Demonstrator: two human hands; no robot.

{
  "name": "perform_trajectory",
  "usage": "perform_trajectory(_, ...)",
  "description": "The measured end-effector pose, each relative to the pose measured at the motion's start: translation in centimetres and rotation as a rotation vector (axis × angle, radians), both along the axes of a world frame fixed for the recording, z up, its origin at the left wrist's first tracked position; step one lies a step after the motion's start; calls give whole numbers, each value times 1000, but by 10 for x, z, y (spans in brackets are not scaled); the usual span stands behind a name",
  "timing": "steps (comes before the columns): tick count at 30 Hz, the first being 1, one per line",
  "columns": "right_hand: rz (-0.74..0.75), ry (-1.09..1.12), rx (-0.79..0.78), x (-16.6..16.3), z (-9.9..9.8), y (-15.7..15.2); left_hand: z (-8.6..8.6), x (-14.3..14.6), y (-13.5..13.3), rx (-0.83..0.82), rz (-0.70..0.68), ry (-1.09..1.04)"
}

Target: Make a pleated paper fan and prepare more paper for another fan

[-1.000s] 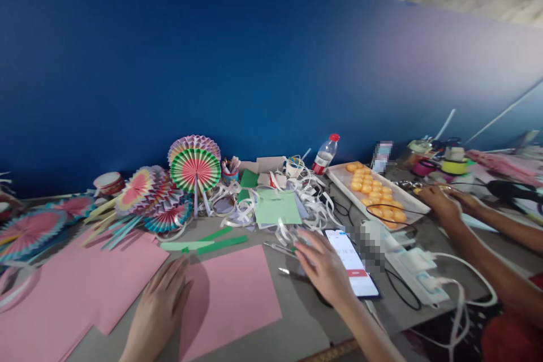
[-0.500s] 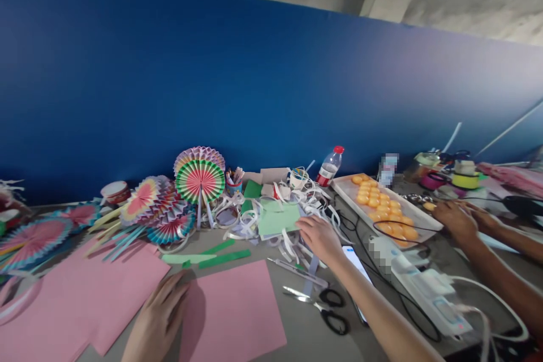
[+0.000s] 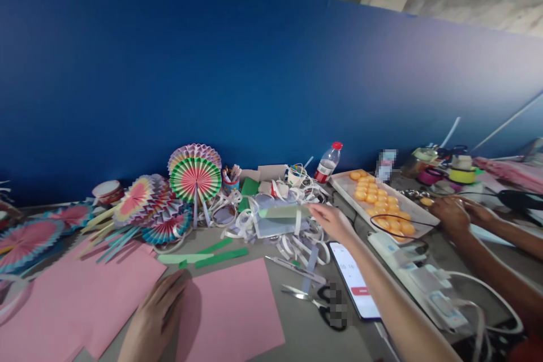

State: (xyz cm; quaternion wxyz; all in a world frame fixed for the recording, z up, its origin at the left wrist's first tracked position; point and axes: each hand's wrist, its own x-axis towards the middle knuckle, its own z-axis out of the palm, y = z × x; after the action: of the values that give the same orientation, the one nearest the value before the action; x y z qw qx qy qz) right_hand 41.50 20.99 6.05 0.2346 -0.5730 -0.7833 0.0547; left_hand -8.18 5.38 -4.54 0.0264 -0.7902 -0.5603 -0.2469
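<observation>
My right hand pinches the right edge of a light green paper sheet above a heap of white paper strips. The sheet is tilted, so only a narrow band of it shows. My left hand lies flat with its fingers stretched out, at the left edge of a square pink paper sheet. Scissors with black handles and a slim craft knife lie between my hands. Green paper strips rest above the pink sheet.
Folded paper fans and larger pink sheets cover the left side. A phone lies under my right forearm. Further right are a tray of orange balls, a power strip, a bottle and another person's hands.
The light green sheet has come up and tipped from flat to nearly edge-on. My right hand has moved slightly up and right, uncovering more of the phone. My left hand stays put.
</observation>
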Motion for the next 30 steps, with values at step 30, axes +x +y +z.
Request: perform_trajectory(30, -540, -238, -308, 53, 16, 77, -9, -6, 4, 15, -23, -12)
